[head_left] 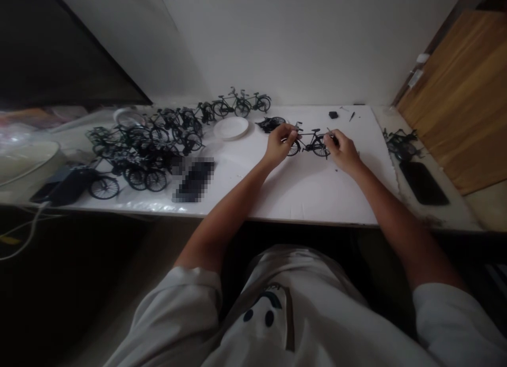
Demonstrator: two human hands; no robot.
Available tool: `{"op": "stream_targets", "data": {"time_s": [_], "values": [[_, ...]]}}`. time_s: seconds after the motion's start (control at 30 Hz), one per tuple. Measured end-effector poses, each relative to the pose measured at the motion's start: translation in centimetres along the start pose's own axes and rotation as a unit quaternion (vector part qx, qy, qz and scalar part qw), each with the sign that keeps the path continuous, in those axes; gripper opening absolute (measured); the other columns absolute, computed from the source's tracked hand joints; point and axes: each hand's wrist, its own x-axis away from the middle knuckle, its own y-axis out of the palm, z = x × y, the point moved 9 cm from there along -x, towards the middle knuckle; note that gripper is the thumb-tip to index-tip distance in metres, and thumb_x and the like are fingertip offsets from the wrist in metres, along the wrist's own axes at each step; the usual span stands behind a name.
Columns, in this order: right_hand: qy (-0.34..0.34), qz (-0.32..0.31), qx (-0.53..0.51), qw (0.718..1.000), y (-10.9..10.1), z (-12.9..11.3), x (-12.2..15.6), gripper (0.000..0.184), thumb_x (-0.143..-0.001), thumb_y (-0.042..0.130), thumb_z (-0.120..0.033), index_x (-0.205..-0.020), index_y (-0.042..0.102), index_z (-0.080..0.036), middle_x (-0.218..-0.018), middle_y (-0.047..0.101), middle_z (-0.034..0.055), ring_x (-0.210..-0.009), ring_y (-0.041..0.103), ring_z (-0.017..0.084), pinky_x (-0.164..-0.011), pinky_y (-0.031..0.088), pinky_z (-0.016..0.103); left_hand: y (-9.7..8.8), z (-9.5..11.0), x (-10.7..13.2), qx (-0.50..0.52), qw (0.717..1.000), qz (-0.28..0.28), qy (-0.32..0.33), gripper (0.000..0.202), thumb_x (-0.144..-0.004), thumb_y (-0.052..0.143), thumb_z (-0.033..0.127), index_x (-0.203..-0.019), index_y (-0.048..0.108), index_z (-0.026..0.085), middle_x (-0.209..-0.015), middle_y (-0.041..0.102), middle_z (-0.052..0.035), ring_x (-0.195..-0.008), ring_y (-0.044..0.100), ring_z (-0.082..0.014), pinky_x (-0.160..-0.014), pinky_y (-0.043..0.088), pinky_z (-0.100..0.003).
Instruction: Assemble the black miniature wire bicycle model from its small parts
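Observation:
A small dark model bicycle (pixel 310 140) stands upright over the white work surface, between my two hands. My left hand (pixel 280 141) is closed on its front end, by the handlebar and front wheel. My right hand (pixel 341 148) pinches the rear end, with the thumb at the back wheel. A thin dark piece shows by the right fingertips, too small to name. Just behind my left hand, another model bicycle (pixel 272 124) lies on its side. Fingers partly cover both ends of the held bicycle.
Many model bicycles (pixel 156 137) crowd the left side, and a few (pixel 241 104) stand along the wall. A white round lid or dish (pixel 231 129) sits nearby. Small black part (pixel 333 115) lies at the back right. Dark phone-like slab (pixel 423 183) rests right; a wooden board (pixel 459 103) leans there.

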Motion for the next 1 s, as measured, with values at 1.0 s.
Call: {"op": "stream_targets", "data": {"time_s": [1.0], "values": [[0.068, -0.154, 0.129, 0.977, 1.6, 1.8, 0.8, 0.035, -0.100, 0.073, -0.059, -0.104, 0.075, -0.024, -0.090, 0.076, 0.0082, -0.081, 0.068, 0.026, -0.078, 0.053, 0.040, -6.2, 2.3, 1.4, -0.471, 0.848, -0.233, -0.069, 0.059, -0.100, 0.058, 0.024, -0.159, 0.052, 0.020, -0.148, 0.069, -0.0171, -0.123, 0.074, -0.0274, -0.107, 0.057, -0.039]]}}
